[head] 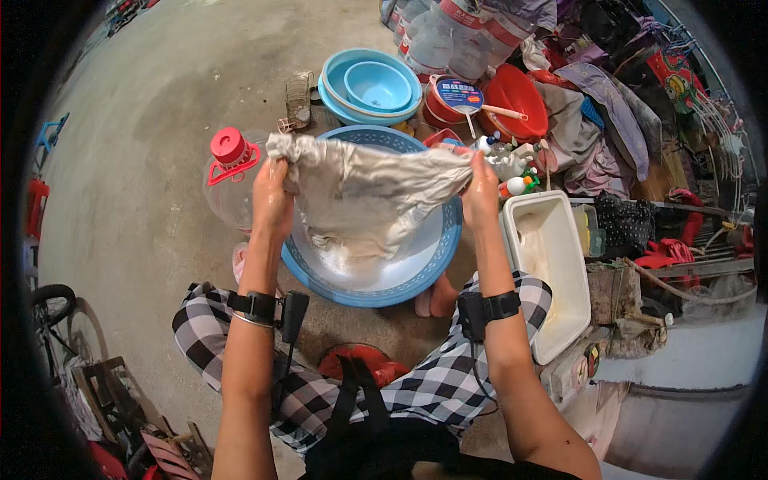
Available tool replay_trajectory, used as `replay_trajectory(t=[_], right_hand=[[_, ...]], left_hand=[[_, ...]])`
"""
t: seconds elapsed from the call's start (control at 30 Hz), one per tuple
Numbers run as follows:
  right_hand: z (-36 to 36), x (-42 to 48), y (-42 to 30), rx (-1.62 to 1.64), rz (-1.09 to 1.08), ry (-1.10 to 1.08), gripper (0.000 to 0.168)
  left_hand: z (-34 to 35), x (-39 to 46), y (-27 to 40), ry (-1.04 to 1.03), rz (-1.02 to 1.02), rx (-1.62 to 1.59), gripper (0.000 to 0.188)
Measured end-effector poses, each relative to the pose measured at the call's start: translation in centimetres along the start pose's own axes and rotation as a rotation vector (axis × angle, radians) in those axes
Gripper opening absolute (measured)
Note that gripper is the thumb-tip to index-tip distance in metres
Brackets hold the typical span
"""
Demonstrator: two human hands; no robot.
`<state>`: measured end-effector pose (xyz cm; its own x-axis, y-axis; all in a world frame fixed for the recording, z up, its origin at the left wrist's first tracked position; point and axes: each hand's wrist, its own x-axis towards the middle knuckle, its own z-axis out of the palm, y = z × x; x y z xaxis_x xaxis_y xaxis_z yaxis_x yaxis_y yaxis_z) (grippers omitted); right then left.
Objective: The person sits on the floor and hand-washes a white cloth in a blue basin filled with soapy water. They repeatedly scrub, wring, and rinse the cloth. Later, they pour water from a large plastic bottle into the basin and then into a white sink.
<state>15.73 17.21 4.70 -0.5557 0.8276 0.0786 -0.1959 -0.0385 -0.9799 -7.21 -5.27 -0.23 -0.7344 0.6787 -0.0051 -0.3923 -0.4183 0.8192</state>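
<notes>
Between my two hands a wet, off-white cloth garment (360, 186) is stretched out, its middle blurred. My left hand (273, 198) grips its bunched left end, and my right hand (481, 192) grips the gathered right end. Below the cloth is a blue plastic basin (372, 297) with a patterned rim and a pale inside holding whitish, sudsy water. The cloth's lower edge hangs over the water; whether it touches is blurred. A large clear plastic jug with a red cap (229, 149) stands just left of my left hand.
A long white plastic tub (570, 288) stands at the right. Several bottles (513, 186) crowd beyond my right hand. Stacked light-blue basins (372, 54) and a red basin (531, 126) lie farther off. A wire basket (298, 102) rests on the concrete floor (150, 120). Piled cloths (576, 132) fill the far right.
</notes>
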Motion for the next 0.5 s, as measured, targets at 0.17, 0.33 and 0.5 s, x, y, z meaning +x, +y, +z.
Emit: replay_trajectory(t=[0.17,0.33,0.5], right_hand=[[2.8,0.2,-6.4,0.274,-0.002,-0.126,0.042],[4.3,-0.2,-7.2,-0.095,-0.099,-0.236,0.026],[3.9,-2.6,3.5,-0.686,0.221,-0.456,0.027]], left_hand=[[4.7,-0.2,5.2,-0.133,0.108,-0.198,0.023],[5.5,-0.6,5.9,-0.231,0.093,-0.108,0.02],[2.3,-0.8,-2.6,-0.334,-0.106,0.419,0.016]])
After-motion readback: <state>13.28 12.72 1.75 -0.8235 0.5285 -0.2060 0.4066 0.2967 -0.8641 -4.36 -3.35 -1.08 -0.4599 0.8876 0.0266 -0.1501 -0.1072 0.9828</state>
